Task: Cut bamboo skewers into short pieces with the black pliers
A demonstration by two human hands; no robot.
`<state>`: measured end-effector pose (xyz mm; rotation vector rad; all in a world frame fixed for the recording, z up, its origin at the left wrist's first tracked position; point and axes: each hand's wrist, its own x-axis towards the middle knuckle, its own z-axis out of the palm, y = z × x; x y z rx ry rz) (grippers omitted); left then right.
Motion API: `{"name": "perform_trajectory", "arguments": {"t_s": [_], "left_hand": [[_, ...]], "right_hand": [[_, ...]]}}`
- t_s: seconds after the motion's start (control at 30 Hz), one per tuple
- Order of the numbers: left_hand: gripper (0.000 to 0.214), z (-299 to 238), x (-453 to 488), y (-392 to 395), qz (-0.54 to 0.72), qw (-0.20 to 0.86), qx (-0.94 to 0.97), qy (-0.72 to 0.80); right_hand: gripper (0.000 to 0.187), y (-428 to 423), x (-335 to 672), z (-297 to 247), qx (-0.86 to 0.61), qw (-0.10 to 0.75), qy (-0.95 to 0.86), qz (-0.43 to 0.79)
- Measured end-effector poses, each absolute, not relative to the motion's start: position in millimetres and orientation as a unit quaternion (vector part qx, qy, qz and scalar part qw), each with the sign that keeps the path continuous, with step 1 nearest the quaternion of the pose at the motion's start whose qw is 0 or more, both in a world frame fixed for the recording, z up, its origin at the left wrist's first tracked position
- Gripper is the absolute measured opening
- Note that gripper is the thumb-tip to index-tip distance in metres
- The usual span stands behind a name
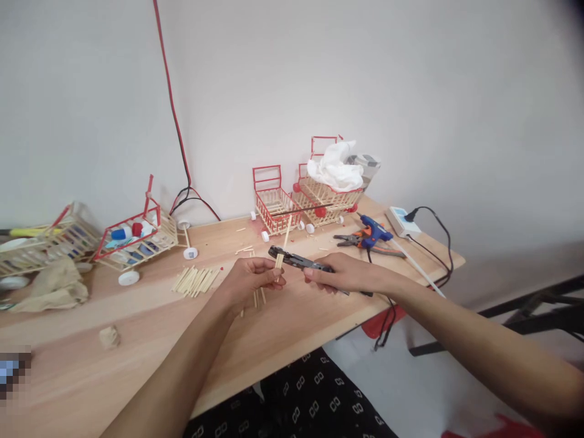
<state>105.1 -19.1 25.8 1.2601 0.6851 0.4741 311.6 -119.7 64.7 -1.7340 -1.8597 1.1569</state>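
Over the middle of the table, my left hand (250, 278) pinches a few thin wooden sticks (278, 263) upright between thumb and fingers. One longer stick (288, 231) rises above the rest. My right hand (344, 272) is wrapped round the handles of dark metal pliers (298, 261). Their jaws reach left to the held sticks, at or just behind the upper ends; whether they grip a stick I cannot tell. More loose sticks (260, 297) lie beneath my left hand. To its left is a pile of short sticks (196, 281).
Small stick-built carts (276, 210) with red rims stand along the wall; another cart (137, 237) holds bottle caps. At right are a blue glue gun (374, 231), orange-handled pliers (349, 239) and a power strip (402, 222) with cables. A crumpled cloth (57, 285) lies left.
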Motion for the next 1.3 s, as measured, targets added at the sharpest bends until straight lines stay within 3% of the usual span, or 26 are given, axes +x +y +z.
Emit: {"name": "perform_trajectory", "arguments": {"t_s": [0.43,0.8,1.3], "left_hand": [[0.022,28.1,104.8,-20.6,0.222,0.692,0.593,0.347],[0.024,20.9,106.1,-18.1,0.210,0.710,0.565,0.364],[0.004,15.7,104.7,-10.4,0.162,0.664,0.596,0.422]], "right_hand": [[0.062,-114.6,311.8,64.1,-0.651,0.135,-0.658,0.354],[0.057,-112.4,305.2,59.8,-0.667,0.123,-0.683,0.270],[0.063,-98.0,301.6,35.7,-0.664,0.097,-0.669,0.320]]}}
